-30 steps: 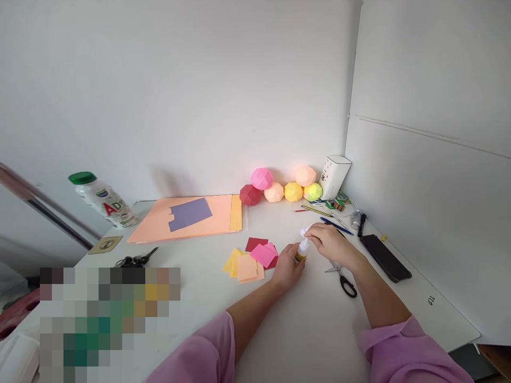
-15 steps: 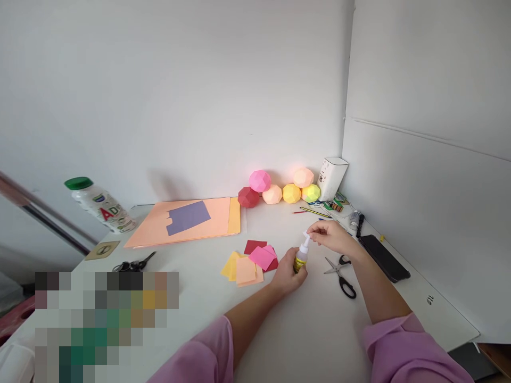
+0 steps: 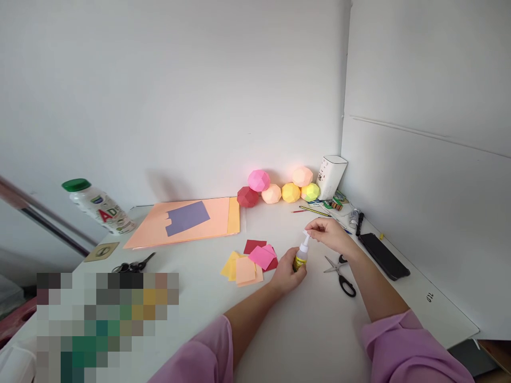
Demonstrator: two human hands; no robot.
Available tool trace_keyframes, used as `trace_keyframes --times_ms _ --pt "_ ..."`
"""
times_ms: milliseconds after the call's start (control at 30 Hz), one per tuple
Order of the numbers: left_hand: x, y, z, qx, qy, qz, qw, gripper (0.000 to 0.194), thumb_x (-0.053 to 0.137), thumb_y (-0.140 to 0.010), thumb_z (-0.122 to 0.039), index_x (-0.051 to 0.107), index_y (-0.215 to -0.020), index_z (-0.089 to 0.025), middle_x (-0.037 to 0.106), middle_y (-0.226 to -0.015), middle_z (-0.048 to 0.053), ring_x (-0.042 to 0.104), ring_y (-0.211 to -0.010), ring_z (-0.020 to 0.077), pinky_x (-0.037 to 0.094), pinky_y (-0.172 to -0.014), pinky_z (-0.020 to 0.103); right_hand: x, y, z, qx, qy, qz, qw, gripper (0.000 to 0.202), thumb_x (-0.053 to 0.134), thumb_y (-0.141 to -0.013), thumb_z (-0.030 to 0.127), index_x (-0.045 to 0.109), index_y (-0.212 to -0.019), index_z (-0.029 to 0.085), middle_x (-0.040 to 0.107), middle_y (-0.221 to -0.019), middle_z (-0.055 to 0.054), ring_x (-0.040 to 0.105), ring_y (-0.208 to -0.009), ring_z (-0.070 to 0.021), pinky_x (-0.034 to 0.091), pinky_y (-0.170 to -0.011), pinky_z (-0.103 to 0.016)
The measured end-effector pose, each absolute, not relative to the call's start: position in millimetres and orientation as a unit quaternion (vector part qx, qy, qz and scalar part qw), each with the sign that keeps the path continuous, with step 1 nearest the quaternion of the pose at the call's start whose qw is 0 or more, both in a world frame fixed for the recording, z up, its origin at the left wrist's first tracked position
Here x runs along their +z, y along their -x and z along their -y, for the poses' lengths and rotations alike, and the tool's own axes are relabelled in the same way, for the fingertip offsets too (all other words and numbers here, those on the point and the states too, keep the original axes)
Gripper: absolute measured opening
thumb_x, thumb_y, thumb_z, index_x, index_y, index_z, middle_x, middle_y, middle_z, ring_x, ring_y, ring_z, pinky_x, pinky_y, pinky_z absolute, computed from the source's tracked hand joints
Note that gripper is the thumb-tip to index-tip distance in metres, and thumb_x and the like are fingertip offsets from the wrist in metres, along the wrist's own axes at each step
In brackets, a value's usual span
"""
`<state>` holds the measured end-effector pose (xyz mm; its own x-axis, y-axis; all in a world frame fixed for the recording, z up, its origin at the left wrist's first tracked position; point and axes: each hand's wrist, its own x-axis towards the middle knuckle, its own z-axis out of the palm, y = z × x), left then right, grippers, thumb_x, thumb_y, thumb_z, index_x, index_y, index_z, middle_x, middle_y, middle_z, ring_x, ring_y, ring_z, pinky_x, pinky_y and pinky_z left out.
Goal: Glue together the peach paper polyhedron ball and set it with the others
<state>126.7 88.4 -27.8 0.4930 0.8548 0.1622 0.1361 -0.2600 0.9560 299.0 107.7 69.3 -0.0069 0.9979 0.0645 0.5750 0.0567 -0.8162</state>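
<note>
My left hand (image 3: 288, 274) is wrapped round a small glue bottle (image 3: 301, 256), which has a yellow label and a white nozzle and leans slightly to the right. At the nozzle's tip, my right hand (image 3: 325, 232) pinches a small white piece (image 3: 305, 233) between thumb and fingertips. Whether that piece is a cap or a scrap of paper I cannot tell. Left of the bottle lie pink paper squares (image 3: 262, 257), with dark red, peach and yellow ones (image 3: 245, 269) around them. Scissors with black handles (image 3: 346, 285) rest partly open below my right forearm.
Faceted paper balls (image 3: 271, 193) stand against the wall beside a white box (image 3: 332, 177). Peach sheets (image 3: 154, 218) carry a purple piece (image 3: 187, 218) at the left. A white bottle (image 3: 106, 210), black scissors (image 3: 133, 265), pencils (image 3: 314, 210) and a black case (image 3: 384, 256) are also around.
Both hands hold almost the same place at the bottle. My right hand has shifted very slightly up and left, and the view has moved a little.
</note>
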Motion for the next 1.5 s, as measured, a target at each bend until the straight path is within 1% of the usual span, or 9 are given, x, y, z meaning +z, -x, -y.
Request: trace_keyframes --times_ms 233,400,533,733,967,1267,1500 --pt "-25.8 -124.7 -88.0 0.353 -0.702 -0.33 0.523 0.032 0.051 -0.075 -0.02 0.051 -0.107 -0.017 0.049 -0.075 -0.002 0.041 -0.065 0.0127 0.034 -0.059 0.025 69.5 -299.9 -107.8 0.316 0.608 0.638 0.351 0.018 0.065 -0.071 0.032 0.071 -0.08 0.018 0.066 -0.072 -0.002 0.056 -0.063 -0.0146 0.044 -0.057 -0.027" --pt "-27.1 -124.1 -88.9 0.344 -0.7 -0.316 0.541 0.033 0.051 -0.076 -0.022 0.05 -0.108 -0.017 0.054 -0.078 0.0 0.043 -0.064 0.0128 0.036 -0.058 0.025 69.1 -299.5 -107.9 0.321 0.604 0.637 0.355 0.018 0.065 -0.07 0.032 0.07 -0.079 0.018 0.066 -0.071 -0.002 0.057 -0.064 -0.0149 0.045 -0.058 -0.028" --pt "-27.6 -124.3 -89.5 0.339 -0.698 -0.311 0.549 0.03 0.051 -0.076 -0.024 0.049 -0.106 -0.018 0.055 -0.079 0.0 0.045 -0.064 0.0128 0.037 -0.059 0.025 69.6 -299.0 -107.9 0.326 0.602 0.635 0.359 0.019 0.065 -0.07 0.032 0.071 -0.08 0.017 0.066 -0.071 -0.002 0.057 -0.064 -0.0149 0.046 -0.058 -0.028" --pt "-25.3 -124.4 -88.4 0.34 -0.697 -0.317 0.547 0.027 0.051 -0.076 -0.023 0.049 -0.102 -0.019 0.055 -0.079 0.0 0.045 -0.066 0.0125 0.037 -0.059 0.024 69.2 -299.1 -107.9 0.328 0.601 0.629 0.367 0.019 0.066 -0.069 0.032 0.07 -0.08 0.017 0.067 -0.073 -0.003 0.057 -0.063 -0.0144 0.046 -0.057 -0.027" --pt "-23.4 -124.8 -88.2 0.341 -0.698 -0.321 0.542 0.024 0.051 -0.076 -0.021 0.049 -0.1 -0.018 0.053 -0.076 -0.001 0.044 -0.064 0.0119 0.036 -0.058 0.024 70.0 -298.4 -107.6 0.326 0.603 0.625 0.374 0.019 0.066 -0.069 0.032 0.07 -0.079 0.016 0.067 -0.072 -0.003 0.055 -0.061 -0.0136 0.045 -0.056 -0.027" --pt "-26.7 -124.3 -88.9 0.337 -0.705 -0.329 0.531 0.03 0.052 -0.076 -0.021 0.05 -0.105 -0.018 0.057 -0.081 0.001 0.046 -0.067 0.0131 0.037 -0.06 0.025 78.2 -296.0 -105.6 0.317 0.609 0.622 0.376 0.018 0.063 -0.068 0.03 0.068 -0.078 0.017 0.066 -0.071 -0.003 0.054 -0.059 -0.0132 0.044 -0.056 -0.027" --pt "-27.5 -124.4 -88.7 0.338 -0.708 -0.334 0.523 0.031 0.053 -0.076 -0.02 0.051 -0.107 -0.018 0.059 -0.084 0.001 0.048 -0.069 0.0136 0.04 -0.061 0.025 81.5 -296.6 -103.2 0.289 0.604 0.646 0.366 0.016 0.064 -0.07 0.031 0.069 -0.077 0.018 0.068 -0.073 -0.004 0.059 -0.065 -0.016 0.048 -0.06 -0.029"
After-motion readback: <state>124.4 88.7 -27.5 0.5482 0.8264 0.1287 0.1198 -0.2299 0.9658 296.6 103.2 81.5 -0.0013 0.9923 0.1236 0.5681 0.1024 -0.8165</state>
